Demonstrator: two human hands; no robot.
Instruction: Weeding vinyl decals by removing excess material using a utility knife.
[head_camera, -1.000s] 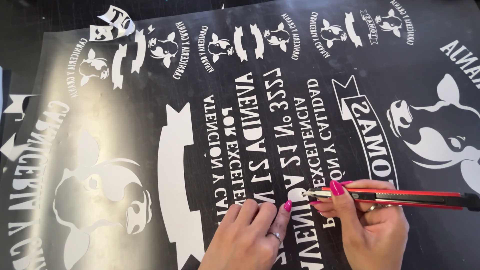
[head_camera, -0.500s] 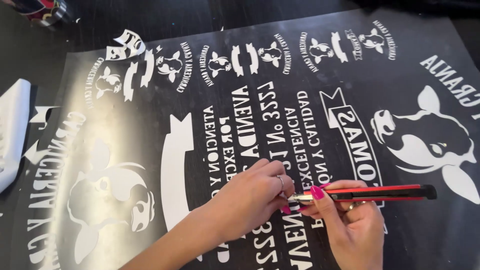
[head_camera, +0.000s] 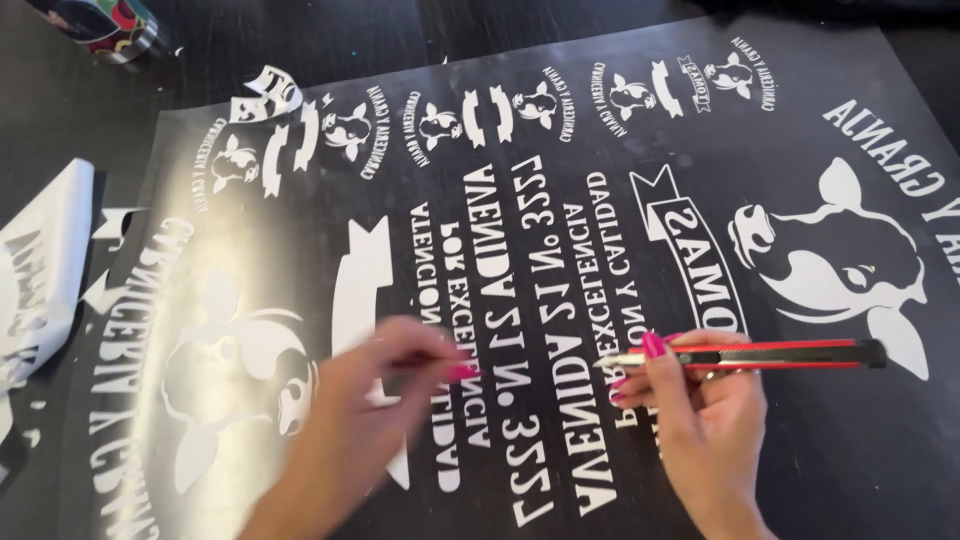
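Head view, looking down on the work surface. I see a large black vinyl sheet (head_camera: 560, 250) with white lettering and animal emblems lying flat on a dark table (head_camera: 300, 40) and filling most of the frame. The right hand (head_camera: 700, 410) is closed around a red and black utility knife (head_camera: 750, 354), held level, its blade tip pointing left just above a line of white lettering at the middle of the sheet; the body of the knife runs out to the right past the fingers. The left hand (head_camera: 375, 395) is blurred; its fingers are drawn together in a pinch over the sheet just left of centre, beside a white ribbon-shaped banner (head_camera: 358, 290), and I cannot tell whether anything is held between the fingertips. The two hands are near each other but apart. At the left edge a peeled, curled strip of white backing (head_camera: 45, 260) lies on the table, just beside the sheet. At the far left corner stands a colourful patterned container (head_camera: 95, 22), partly cut off by the frame.
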